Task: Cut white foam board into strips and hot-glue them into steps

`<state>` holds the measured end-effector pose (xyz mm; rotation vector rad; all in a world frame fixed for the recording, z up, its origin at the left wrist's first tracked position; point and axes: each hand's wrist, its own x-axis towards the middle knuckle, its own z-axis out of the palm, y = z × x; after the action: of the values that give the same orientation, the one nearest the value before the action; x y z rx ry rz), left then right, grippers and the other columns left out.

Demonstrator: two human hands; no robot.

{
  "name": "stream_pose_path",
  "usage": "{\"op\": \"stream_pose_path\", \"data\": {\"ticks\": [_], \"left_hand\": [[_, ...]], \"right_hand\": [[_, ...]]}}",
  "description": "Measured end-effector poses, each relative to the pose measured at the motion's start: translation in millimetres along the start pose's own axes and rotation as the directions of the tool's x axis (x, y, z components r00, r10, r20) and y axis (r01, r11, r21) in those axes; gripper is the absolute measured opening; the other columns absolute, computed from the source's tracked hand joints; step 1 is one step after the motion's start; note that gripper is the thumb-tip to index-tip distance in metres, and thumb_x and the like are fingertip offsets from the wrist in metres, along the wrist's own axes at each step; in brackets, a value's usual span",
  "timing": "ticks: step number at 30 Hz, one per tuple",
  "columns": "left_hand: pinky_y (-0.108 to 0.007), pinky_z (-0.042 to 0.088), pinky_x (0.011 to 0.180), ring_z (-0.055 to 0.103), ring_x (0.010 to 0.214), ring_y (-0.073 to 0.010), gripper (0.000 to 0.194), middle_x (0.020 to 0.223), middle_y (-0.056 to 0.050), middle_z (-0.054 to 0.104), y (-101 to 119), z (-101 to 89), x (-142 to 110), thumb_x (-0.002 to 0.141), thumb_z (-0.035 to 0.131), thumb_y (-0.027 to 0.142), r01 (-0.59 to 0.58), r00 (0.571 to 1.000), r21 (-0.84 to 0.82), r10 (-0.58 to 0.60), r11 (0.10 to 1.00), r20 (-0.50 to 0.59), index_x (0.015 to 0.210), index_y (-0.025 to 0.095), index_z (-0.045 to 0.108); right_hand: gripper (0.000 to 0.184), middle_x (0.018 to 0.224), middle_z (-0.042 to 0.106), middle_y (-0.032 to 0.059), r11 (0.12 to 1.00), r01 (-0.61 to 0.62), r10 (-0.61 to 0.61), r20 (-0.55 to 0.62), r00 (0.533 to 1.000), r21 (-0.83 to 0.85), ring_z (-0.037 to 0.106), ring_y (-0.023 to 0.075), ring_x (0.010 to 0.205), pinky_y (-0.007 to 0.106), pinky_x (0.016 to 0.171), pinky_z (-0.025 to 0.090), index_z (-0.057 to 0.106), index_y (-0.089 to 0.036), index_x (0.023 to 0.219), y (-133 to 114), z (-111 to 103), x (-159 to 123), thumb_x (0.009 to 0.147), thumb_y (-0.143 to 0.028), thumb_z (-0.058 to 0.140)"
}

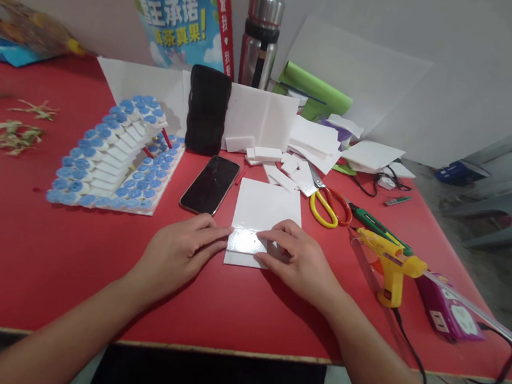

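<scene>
A square white foam board (267, 208) lies flat on the table in front of me. A narrow glossy piece (245, 239) lies across its near part, leaving a thin strip of board below. My left hand (182, 245) has thumb and forefinger pressed at the left edge of this stack. My right hand (299, 259) comes over from the right, its thumb and bent fingers on the glossy piece near its front edge. The right fingers partly cover the stack's right side. Past my left hand lies a dark phone (210, 186), apart from it.
A blue-capped white stair model (115, 154) stands left. Behind are a dark upright device (208, 109), white offcuts (264, 154) and a steel flask (261, 41). Right lie scissors (324, 207), a green cutter (379, 228), a yellow glue gun (394, 265) and a purple power strip (448, 310).
</scene>
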<state>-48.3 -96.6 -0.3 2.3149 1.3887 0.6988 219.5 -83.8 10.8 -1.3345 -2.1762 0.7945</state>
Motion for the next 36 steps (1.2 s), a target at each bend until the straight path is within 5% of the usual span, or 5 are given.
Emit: {"op": "stream_pose_path", "data": {"ticks": [9,17,27,36], "left_hand": [[-0.028,0.049,0.071,0.068,0.084,-0.0176,0.037,0.099,-0.004,0.070,0.2,-0.3,0.3,0.110,0.047,0.038,-0.007,1.000,0.020,0.007,1.000,0.004,0.131,0.026,0.074],[-0.031,0.054,0.088,0.071,0.106,-0.0214,0.044,0.123,-0.007,0.072,-0.4,-3.1,-4.4,0.109,0.048,0.035,0.048,0.998,-0.063,-0.051,0.997,-0.041,0.150,0.026,0.058],[-0.025,0.049,0.069,0.067,0.082,-0.0149,0.029,0.098,-0.003,0.069,0.6,-1.3,-2.4,0.107,0.055,0.031,-0.077,0.997,-0.060,0.075,0.995,-0.034,0.122,0.026,0.079],[-0.024,0.045,0.065,0.064,0.079,-0.0136,0.030,0.096,-0.002,0.068,0.5,-0.8,-1.2,0.108,0.053,0.030,-0.085,0.996,-0.026,0.084,0.996,-0.026,0.121,0.029,0.080]], "right_hand": [[0.023,0.106,0.066,0.0061,1.000,-0.011,0.011,0.009,1.000,0.007,0.065,0.0193,0.086,0.029,0.066,0.051,0.076,-0.025,0.117,-3.1,-1.1,0.5,0.095,-0.031,0.074],[0.030,0.112,0.067,0.0081,0.995,0.038,-0.036,-0.026,0.999,0.088,0.065,0.0187,0.088,0.032,0.076,0.054,0.067,-0.025,0.131,4.6,-9.0,-4.7,0.102,-0.026,0.062],[0.022,0.112,0.064,0.0064,0.993,-0.019,0.016,0.026,1.000,0.119,0.064,0.0168,0.086,0.030,0.073,0.054,0.076,-0.025,0.118,1.9,-8.2,-4.0,0.096,-0.026,0.072],[0.020,0.111,0.065,0.0063,0.996,-0.006,0.005,0.012,1.000,0.091,0.065,0.0169,0.086,0.030,0.072,0.054,0.077,-0.023,0.115,4.4,-5.6,-3.3,0.096,-0.026,0.074]]}}
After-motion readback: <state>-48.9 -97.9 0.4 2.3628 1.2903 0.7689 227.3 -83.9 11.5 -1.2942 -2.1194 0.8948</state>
